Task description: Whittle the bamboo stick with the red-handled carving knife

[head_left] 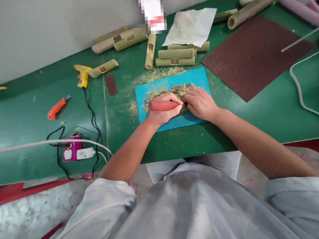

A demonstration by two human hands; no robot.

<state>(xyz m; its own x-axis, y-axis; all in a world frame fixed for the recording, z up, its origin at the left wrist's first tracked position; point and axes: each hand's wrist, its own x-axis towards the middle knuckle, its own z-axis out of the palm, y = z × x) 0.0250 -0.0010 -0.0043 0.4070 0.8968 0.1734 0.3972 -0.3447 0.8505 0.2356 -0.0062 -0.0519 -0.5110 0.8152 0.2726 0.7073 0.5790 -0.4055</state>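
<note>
Red-handled tool (pixel 162 105) sits in my closed left hand (pixel 161 115), long axis left-to-right over the blue mat (pixel 147 89), tip toward my right hand (pixel 200 103), pressed palm-down just beside; whether it grips anything I cannot tell

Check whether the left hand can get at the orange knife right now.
Probably, though not at once: the left hand is closed round a red tool handle. The orange knife lies in the open on the green table to its left, with only a black cord flat between them.
</note>
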